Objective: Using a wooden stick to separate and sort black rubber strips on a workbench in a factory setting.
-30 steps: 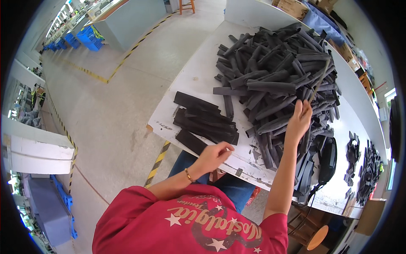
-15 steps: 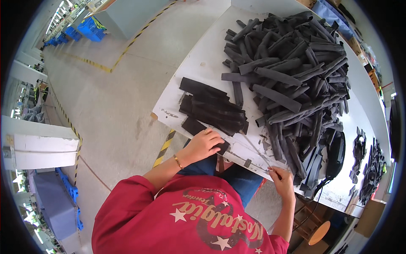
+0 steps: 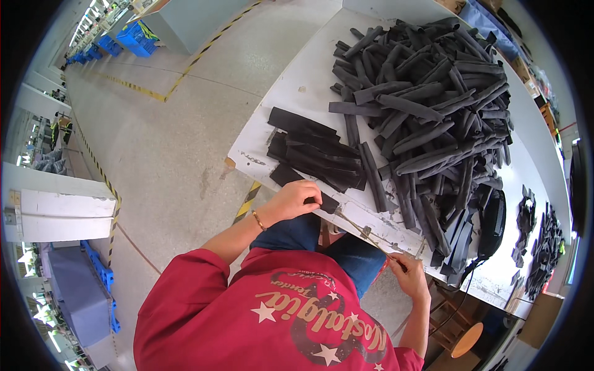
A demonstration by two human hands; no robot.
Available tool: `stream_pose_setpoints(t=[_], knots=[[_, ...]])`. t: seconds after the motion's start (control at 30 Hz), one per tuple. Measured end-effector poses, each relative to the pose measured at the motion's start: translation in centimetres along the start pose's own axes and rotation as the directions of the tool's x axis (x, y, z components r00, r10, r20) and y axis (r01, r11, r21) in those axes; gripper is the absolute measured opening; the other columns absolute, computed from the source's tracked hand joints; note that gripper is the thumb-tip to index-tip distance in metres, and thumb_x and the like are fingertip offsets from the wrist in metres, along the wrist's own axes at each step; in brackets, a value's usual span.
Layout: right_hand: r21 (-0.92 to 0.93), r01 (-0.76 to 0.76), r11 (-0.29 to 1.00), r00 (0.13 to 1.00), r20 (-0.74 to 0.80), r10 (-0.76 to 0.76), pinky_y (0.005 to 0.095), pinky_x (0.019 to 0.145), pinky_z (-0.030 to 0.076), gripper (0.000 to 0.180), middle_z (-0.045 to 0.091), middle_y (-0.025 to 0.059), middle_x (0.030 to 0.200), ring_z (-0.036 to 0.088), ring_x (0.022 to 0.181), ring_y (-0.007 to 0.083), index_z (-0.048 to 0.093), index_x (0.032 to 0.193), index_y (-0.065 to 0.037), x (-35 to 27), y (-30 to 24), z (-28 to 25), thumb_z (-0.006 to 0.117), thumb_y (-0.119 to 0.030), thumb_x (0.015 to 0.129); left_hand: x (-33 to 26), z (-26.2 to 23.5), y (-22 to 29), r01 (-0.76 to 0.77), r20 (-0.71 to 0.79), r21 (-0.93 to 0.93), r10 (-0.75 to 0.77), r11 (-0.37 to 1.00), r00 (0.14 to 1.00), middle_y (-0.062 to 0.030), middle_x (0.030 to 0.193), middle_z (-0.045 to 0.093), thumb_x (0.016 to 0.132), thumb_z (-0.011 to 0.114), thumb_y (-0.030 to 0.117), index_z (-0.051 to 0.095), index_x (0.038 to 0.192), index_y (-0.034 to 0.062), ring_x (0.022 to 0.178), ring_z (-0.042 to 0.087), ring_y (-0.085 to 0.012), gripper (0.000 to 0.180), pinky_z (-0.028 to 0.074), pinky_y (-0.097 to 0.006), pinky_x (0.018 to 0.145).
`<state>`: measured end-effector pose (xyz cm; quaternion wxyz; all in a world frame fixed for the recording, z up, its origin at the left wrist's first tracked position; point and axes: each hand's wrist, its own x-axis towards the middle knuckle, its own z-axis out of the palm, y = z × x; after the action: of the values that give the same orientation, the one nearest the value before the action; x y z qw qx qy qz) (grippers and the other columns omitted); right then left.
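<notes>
Partly hiding it, the left hand point(image 3: 296, 201) grips a black strip point(image 3: 328, 203), the right hand point(image 3: 409, 275) a thin rod point(image 3: 376, 245).

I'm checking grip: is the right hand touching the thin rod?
Touching: the head view shows the right hand pinching one end of the thin rod.

black strips point(image 3: 317, 154); white table point(image 3: 309, 86); red shirt point(image 3: 198, 309), white stars point(image 3: 265, 312); yellow-black striped tape point(image 3: 248, 202)
</notes>
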<state>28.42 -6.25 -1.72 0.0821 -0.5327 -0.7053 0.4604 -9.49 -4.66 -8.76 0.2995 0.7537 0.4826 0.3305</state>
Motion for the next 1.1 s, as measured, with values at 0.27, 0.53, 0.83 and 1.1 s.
stream_pose_setpoints(t=[0.27, 0.53, 0.83, 1.1], knots=[[-0.199, 0.112, 0.974, 0.988, -0.086, -0.132, 0.0343, 0.062, 0.049, 0.023, 0.065, 0.0123, 0.076, 0.063, 0.066, 0.0273, 0.066, 0.100, -0.003, 0.3, -1.3, 0.1, 0.066, -0.012, 0.079, 0.8, -0.9, 1.7, 0.010, 0.027, -0.038, -0.009, 0.999, 1.000, -0.0064, 0.088, 0.064, 0.074, 0.070, 0.006, 0.063, 0.081, 0.0037, 0.085, 0.062, -0.0245, 0.010, 0.050, -0.033, 0.076], [-0.394, 0.351, 0.850, 0.854, -0.237, -0.463, 0.0394, 0.059, 0.051, 0.020, 0.063, 0.0111, 0.079, 0.063, 0.069, 0.0299, 0.061, 0.099, -0.009, 3.4, -4.0, 4.6, 0.063, -0.004, 0.080, 2.8, 1.7, 5.2, -0.234, 0.041, 0.086, 0.232, 0.968, 0.972, -0.0054, 0.086, 0.063, 0.081, 0.062, 0.015, 0.065, 0.083, 0.0068, 0.089, 0.059, -0.0228, 0.008, 0.046, -0.036, 0.082], [0.202, 0.271, 0.941, 0.931, -0.304, -0.202, 0.0297, 0.061, 0.049, 0.021, 0.064, 0.0133, 0.075, 0.064, 0.067, 0.0192, 0.060, 0.106, -0.002, 5.4, -4.0, 10.7, 0.062, -0.004, 0.086, 1.8, -1.0, 8.8, -0.145, -0.850, -0.188, -0.087, 0.971, 0.519, -0.0123, 0.118, 0.053, 0.072, 0.077, 0.009, 0.060, 0.111, 0.0015, 0.114, 0.050, -0.0298, 0.044, 0.041, -0.039, 0.096], [0.107, 0.310, 0.945, 0.849, -0.479, -0.224, 0.0355, 0.064, 0.051, 0.025, 0.064, 0.0186, 0.081, 0.066, 0.072, 0.0309, 0.053, 0.114, 0.001, 7.9, -5.8, 16.1, 0.055, -0.004, 0.090, 1.3, 5.9, 4.3, -0.165, 0.068, -0.943, -0.650, -0.291, 0.757, -0.0086, 0.084, 0.065, 0.089, 0.066, 0.018, 0.064, 0.103, 0.0011, 0.080, 0.065, -0.0225, 0.022, 0.053, -0.036, 0.079]])
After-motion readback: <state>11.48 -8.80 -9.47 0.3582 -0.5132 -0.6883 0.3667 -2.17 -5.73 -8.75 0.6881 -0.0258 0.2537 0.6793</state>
